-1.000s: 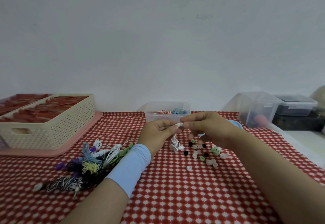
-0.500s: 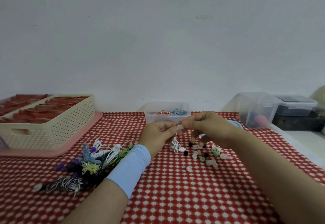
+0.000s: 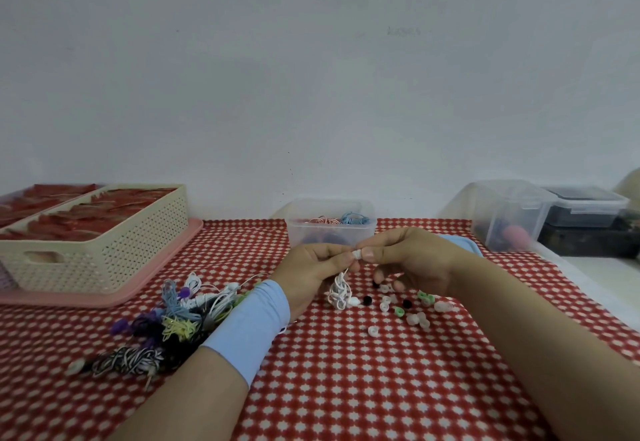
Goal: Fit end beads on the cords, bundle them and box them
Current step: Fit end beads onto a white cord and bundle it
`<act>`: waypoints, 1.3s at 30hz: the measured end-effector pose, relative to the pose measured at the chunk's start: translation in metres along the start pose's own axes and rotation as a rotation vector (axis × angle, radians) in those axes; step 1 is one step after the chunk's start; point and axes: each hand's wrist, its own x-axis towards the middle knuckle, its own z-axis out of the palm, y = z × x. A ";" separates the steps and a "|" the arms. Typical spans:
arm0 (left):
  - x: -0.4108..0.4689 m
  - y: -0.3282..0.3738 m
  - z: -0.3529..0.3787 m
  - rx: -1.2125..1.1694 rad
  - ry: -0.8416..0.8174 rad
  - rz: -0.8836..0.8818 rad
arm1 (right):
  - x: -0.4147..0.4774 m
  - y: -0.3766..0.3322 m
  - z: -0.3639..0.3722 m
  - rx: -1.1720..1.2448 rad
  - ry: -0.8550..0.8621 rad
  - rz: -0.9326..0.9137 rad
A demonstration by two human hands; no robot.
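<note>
Left hand (image 3: 313, 272) and right hand (image 3: 412, 260) meet just in front of the clear rectangular plastic box (image 3: 330, 229), fitting a bead.
The left hand pinches the thin white cord (image 3: 339, 290), whose coils hang below it; the right thumb and forefinger pinch a small white end bead (image 3: 356, 254) at its tip. This looks like the fitting step. Next, the bead needs a straight, firm push, then bundling. Loose white, green and black beads (image 3: 412, 305) lie in front of the box, and mixed coloured cords (image 3: 180, 316) to its front left.

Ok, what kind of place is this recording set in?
Probably a small hand-assembly table, maybe at home: a pile of cords, loose beads and a clear plastic box on a checked tablecloth.
</note>
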 end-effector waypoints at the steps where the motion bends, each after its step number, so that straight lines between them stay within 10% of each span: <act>1: 0.000 0.001 0.000 -0.030 -0.005 -0.007 | -0.001 -0.001 -0.001 0.010 -0.009 -0.003; 39: 0.006 -0.005 -0.003 -0.046 0.061 -0.055 | -0.004 -0.002 0.006 -0.367 0.214 -0.340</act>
